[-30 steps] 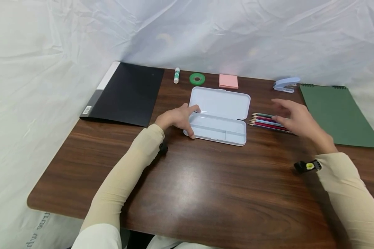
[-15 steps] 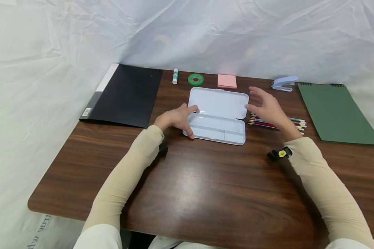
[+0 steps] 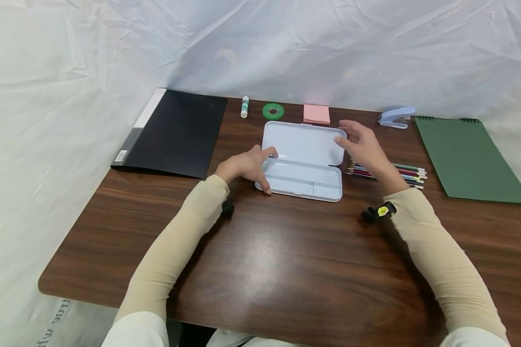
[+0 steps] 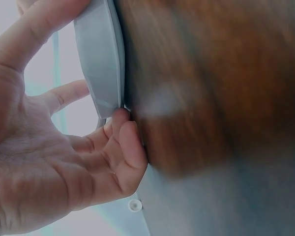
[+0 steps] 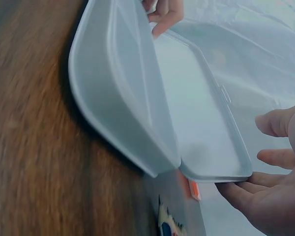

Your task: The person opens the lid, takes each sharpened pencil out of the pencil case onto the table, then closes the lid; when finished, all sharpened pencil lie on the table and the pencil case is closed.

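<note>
A white pencil case (image 3: 295, 186) stands on the brown table, its lid (image 3: 301, 143) tipped back and its divided tray bare. My left hand (image 3: 247, 165) grips the case's left end, with the thumb at the front edge. In the left wrist view, curled fingers (image 4: 130, 147) lie against the end wall. My right hand (image 3: 364, 147) is at the lid's right edge. Some of its fingers touch the lid's rim in the right wrist view, while the thumb (image 5: 275, 123) stays apart from it. Several pencils (image 3: 410, 169) lie right of the case, partly hidden by the right hand.
Behind the case sit a glue stick (image 3: 245, 107), a green tape roll (image 3: 267, 116) and pink sticky notes (image 3: 316, 113). A black folder (image 3: 178, 132) lies left. A blue stapler (image 3: 395, 116) and green spiral pad (image 3: 473, 159) are at right. White sheeting (image 3: 286, 48) hangs behind.
My right hand has moved left from above the pencils to the lid's right edge, leaving the pencils on the table. The left hand has stayed on the case, and the lid still lies back.
</note>
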`<state>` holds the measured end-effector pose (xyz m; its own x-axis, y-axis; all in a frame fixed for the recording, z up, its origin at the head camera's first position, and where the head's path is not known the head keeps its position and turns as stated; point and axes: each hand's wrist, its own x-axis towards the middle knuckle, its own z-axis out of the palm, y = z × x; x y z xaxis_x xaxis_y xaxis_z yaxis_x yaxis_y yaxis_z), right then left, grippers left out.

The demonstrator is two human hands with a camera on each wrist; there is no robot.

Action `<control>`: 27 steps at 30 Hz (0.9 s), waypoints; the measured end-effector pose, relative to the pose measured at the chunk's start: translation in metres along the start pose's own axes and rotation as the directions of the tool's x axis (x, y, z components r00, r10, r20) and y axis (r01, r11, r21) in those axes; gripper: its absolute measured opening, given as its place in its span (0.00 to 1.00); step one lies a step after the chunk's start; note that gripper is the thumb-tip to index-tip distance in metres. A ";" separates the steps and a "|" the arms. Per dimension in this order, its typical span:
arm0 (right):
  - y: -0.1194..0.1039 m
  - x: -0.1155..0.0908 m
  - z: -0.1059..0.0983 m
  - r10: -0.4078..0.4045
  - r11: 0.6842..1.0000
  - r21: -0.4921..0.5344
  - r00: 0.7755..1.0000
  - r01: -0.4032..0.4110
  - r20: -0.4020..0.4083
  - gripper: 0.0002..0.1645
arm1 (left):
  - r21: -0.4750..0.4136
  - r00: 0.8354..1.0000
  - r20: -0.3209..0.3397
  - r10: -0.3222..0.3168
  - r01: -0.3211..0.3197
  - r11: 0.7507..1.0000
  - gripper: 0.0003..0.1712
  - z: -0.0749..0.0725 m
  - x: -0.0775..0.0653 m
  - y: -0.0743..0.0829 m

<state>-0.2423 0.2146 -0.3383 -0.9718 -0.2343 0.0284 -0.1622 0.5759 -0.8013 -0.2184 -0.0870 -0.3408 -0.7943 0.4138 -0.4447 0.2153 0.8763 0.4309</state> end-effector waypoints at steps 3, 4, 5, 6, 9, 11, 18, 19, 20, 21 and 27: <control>-0.003 0.000 0.000 0.008 0.999 0.035 1.000 -0.008 -0.015 0.35 | 0.003 1.000 -0.005 -0.011 0.011 1.000 0.56 0.001 -0.001 0.001; -0.004 0.000 0.000 0.010 0.999 0.045 1.000 -0.009 -0.016 0.35 | 0.002 1.000 -0.007 -0.013 0.013 1.000 0.56 0.001 -0.001 0.001; -0.005 0.000 0.000 0.012 0.999 0.047 1.000 -0.011 -0.018 0.35 | 0.001 1.000 -0.008 -0.015 0.015 1.000 0.56 0.001 -0.001 0.001; -0.005 0.000 0.000 0.014 0.999 0.047 1.000 -0.013 -0.020 0.34 | 0.000 1.000 -0.009 -0.017 0.017 1.000 0.56 0.001 -0.001 0.001; -0.005 -0.001 0.001 0.016 0.999 0.048 1.000 -0.015 -0.026 0.34 | -0.001 1.000 -0.010 -0.018 0.018 1.000 0.56 0.002 -0.002 0.002; -0.005 -0.002 0.001 0.017 0.999 0.043 0.999 -0.016 -0.032 0.34 | -0.001 1.000 -0.012 -0.017 0.017 1.000 0.56 0.002 -0.003 0.002; -0.009 -0.008 0.000 0.037 0.998 0.058 0.997 -0.033 -0.073 0.32 | -0.022 0.999 -0.013 -0.030 0.030 0.999 0.59 0.002 -0.006 0.001; -0.010 -0.008 0.000 0.045 0.997 0.064 0.996 -0.040 -0.075 0.32 | -0.025 0.999 -0.013 -0.034 0.033 0.999 0.59 0.003 -0.007 0.001; -0.011 -0.009 -0.001 0.050 0.997 0.070 0.996 -0.045 -0.075 0.32 | -0.029 0.999 -0.013 -0.037 0.036 0.999 0.59 0.003 -0.007 0.001; -0.012 -0.009 -0.001 0.052 0.996 0.073 0.996 -0.046 -0.075 0.32 | -0.032 0.999 -0.014 -0.038 0.037 0.999 0.59 0.003 -0.008 0.000; -0.017 -0.010 -0.001 0.064 0.996 0.058 0.997 -0.062 -0.037 0.33 | -0.034 0.999 -0.037 -0.022 0.021 0.999 0.59 0.005 -0.012 -0.004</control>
<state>-0.2296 0.2080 -0.3244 -0.9859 -0.1676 -0.0005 -0.0918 0.5427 -0.8349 -0.2075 -0.0938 -0.3408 -0.8197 0.3847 -0.4244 0.1794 0.8760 0.4476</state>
